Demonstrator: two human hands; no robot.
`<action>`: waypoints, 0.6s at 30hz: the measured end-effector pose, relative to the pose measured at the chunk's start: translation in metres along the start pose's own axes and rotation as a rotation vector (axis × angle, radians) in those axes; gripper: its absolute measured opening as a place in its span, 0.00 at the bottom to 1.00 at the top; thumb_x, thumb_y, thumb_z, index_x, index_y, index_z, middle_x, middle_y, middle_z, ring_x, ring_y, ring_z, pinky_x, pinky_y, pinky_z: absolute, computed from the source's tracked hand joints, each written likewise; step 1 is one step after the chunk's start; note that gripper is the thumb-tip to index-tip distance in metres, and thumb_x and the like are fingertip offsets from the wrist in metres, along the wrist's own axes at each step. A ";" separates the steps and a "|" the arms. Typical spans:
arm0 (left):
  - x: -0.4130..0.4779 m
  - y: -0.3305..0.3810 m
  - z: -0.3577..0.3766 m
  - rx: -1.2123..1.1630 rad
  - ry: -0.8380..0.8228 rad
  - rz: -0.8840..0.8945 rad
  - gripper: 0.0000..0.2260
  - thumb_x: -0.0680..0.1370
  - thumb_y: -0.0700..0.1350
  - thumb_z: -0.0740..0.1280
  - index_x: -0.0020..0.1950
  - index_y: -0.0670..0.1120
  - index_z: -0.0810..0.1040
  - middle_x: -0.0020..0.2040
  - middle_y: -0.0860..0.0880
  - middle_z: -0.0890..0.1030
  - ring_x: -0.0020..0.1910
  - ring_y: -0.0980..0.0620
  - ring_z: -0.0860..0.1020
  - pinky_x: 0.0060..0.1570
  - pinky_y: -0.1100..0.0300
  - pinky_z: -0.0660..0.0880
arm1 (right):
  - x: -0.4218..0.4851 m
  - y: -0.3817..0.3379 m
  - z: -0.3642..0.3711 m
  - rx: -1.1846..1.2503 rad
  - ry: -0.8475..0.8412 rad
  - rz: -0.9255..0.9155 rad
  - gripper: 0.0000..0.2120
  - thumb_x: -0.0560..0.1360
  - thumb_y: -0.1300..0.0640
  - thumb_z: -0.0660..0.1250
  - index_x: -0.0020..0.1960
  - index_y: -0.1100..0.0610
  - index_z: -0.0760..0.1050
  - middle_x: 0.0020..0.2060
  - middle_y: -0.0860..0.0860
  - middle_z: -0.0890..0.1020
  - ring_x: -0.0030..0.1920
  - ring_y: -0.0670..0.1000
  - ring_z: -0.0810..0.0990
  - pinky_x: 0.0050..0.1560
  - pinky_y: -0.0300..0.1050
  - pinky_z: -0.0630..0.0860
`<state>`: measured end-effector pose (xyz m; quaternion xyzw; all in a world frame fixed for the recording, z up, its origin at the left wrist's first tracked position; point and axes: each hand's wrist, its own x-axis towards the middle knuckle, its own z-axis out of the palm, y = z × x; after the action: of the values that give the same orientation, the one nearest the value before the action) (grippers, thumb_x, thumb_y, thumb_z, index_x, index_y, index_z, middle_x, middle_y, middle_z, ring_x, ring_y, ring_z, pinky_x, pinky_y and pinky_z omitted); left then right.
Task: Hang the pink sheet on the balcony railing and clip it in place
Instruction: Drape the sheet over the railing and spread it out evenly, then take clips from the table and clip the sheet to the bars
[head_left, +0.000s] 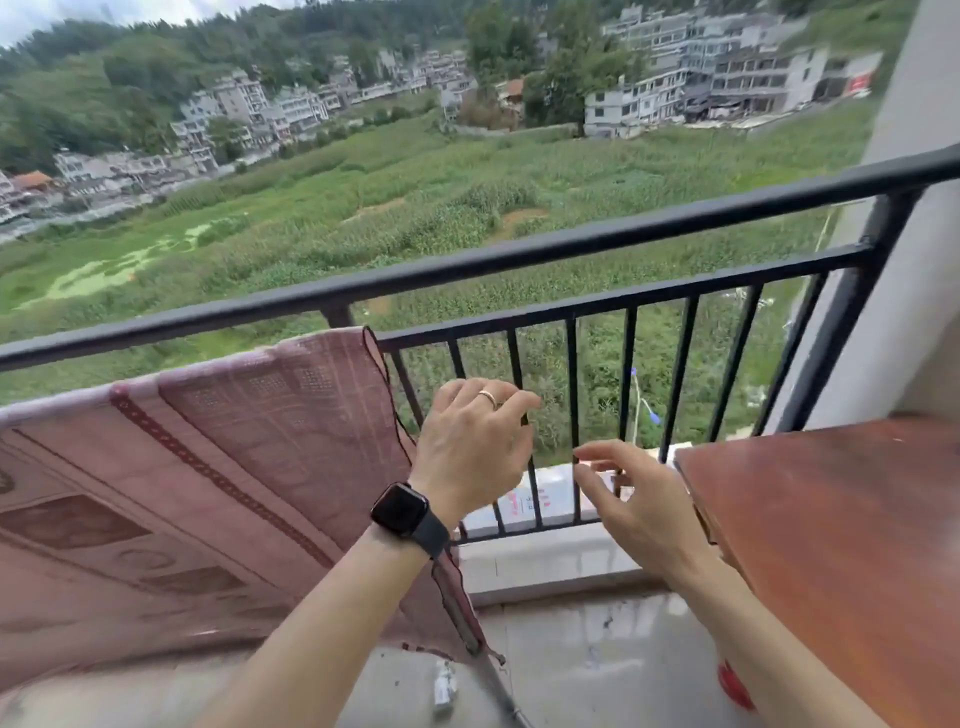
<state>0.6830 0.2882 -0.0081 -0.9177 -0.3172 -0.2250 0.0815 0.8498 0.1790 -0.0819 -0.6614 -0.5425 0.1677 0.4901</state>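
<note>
Already draping the pink sheet (208, 467) over the balcony railing's (519, 254) lower bar at left; hovering the left hand (470, 441) just beside the sheet's edge, fingers (514, 402) loosely curled, holding nothing; spreading wide the empty fingers of the right hand (639, 499), near the wooden worktop (831, 519).

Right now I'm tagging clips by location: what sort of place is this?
Probably an upper-floor home balcony: a black metal railing overlooks fields and buildings well below, a pink sheet hangs over it, and a wooden table stands at the right.
</note>
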 end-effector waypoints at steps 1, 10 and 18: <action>-0.002 0.019 0.024 -0.039 -0.095 0.000 0.14 0.77 0.50 0.64 0.61 0.54 0.79 0.57 0.52 0.82 0.58 0.48 0.77 0.62 0.50 0.69 | -0.021 0.019 -0.015 -0.071 0.029 0.037 0.09 0.77 0.53 0.70 0.56 0.49 0.81 0.50 0.39 0.83 0.52 0.39 0.79 0.54 0.36 0.75; -0.033 0.236 0.199 -0.251 -0.826 0.239 0.16 0.79 0.52 0.59 0.66 0.56 0.73 0.61 0.50 0.78 0.61 0.44 0.76 0.57 0.50 0.73 | -0.228 0.163 -0.119 -0.499 0.149 0.544 0.11 0.75 0.55 0.71 0.57 0.48 0.81 0.55 0.43 0.82 0.57 0.51 0.77 0.60 0.38 0.69; -0.058 0.382 0.255 -0.290 -1.070 0.475 0.17 0.79 0.49 0.59 0.69 0.56 0.72 0.63 0.48 0.76 0.65 0.46 0.72 0.58 0.52 0.72 | -0.339 0.215 -0.174 -0.531 0.194 0.933 0.13 0.78 0.51 0.65 0.62 0.47 0.78 0.60 0.42 0.80 0.63 0.50 0.75 0.64 0.45 0.71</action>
<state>0.9706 0.0313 -0.2640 -0.9510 -0.0666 0.2512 -0.1674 0.9791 -0.1858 -0.2844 -0.9453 -0.1674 0.1629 0.2276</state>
